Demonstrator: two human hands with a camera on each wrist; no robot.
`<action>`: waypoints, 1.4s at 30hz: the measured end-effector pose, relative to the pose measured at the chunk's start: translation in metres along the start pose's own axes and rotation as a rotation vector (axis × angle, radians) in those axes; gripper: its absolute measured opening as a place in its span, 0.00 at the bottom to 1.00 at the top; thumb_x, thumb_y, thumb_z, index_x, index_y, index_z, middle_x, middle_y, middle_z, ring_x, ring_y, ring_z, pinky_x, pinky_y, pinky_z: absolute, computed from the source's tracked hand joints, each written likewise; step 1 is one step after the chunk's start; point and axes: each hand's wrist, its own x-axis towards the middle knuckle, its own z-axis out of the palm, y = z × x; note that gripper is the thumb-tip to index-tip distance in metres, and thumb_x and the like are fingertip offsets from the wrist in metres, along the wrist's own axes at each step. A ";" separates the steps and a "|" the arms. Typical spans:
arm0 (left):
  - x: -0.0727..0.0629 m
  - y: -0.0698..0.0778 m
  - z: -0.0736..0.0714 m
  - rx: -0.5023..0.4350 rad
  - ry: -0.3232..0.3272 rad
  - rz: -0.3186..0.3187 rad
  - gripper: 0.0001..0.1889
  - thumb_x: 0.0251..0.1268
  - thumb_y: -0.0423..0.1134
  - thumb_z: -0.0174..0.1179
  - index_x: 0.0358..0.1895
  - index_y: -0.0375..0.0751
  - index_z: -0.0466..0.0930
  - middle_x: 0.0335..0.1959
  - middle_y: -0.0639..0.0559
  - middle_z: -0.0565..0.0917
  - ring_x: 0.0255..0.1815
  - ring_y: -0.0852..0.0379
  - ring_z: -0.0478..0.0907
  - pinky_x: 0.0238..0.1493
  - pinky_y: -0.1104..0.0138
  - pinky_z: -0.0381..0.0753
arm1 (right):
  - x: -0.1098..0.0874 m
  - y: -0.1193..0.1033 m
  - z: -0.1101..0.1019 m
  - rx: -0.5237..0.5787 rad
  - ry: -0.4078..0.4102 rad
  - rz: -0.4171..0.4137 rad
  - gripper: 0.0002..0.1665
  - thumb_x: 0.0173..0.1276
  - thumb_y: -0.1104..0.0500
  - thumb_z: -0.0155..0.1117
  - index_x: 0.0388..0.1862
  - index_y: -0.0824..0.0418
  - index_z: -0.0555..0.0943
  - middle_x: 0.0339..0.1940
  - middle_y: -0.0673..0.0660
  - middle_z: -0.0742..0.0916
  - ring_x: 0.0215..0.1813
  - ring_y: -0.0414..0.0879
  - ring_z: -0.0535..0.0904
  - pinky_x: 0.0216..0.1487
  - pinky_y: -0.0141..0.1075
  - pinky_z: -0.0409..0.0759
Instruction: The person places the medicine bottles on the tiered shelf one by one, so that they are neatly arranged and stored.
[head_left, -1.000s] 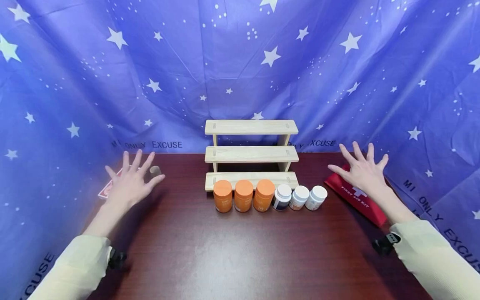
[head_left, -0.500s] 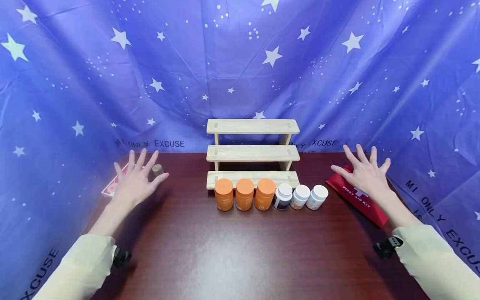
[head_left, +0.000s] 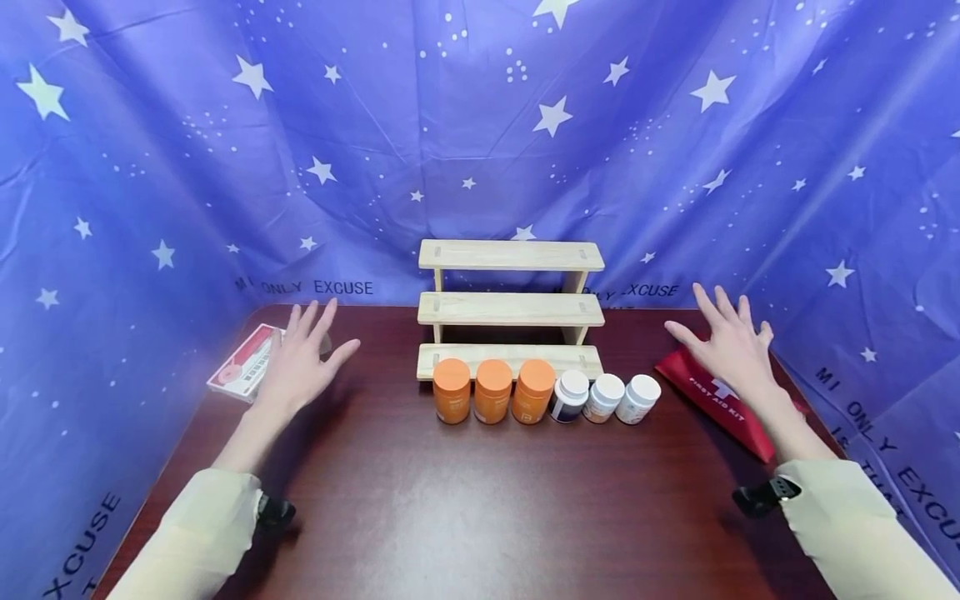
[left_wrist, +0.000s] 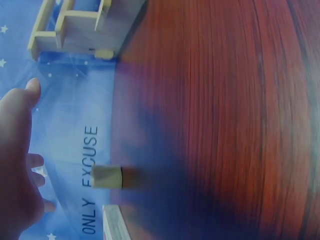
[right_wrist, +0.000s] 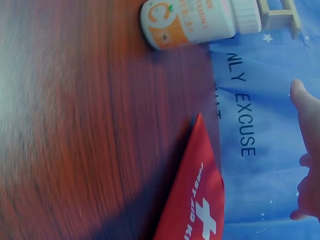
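My left hand [head_left: 302, 367] is held above the table at the left with its fingers spread, holding nothing. It partly covers a red-and-white flat box [head_left: 243, 367] and a small tan cylinder [left_wrist: 107, 177], seen better in the left wrist view. On the right, my right hand [head_left: 731, 354] hovers with fingers extended over a red first aid kit pouch [head_left: 708, 393], apparently without gripping it. Between the hands, three orange jars [head_left: 492, 392] and three white-capped bottles [head_left: 604, 397] stand in a row. One bottle [right_wrist: 187, 22] shows an orange fruit label in the right wrist view.
Right behind the row stands a three-tier wooden shelf [head_left: 510, 308], with nothing on its steps. A blue star-patterned curtain [head_left: 480, 125] closes off the back and both sides of the dark wooden table [head_left: 480, 508].
My left hand has moved to the right, uncovering more of the flat box. The right hand stays over the pouch with little movement. The head view has shifted slightly.
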 end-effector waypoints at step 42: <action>0.032 0.068 0.061 -0.997 -0.037 -0.136 0.31 0.78 0.58 0.54 0.81 0.66 0.59 0.64 0.31 0.79 0.64 0.32 0.78 0.59 0.48 0.86 | -0.025 -0.016 0.026 1.362 -0.349 -0.296 0.29 0.84 0.67 0.40 0.82 0.66 0.58 0.68 0.58 0.83 0.67 0.49 0.83 0.65 0.39 0.84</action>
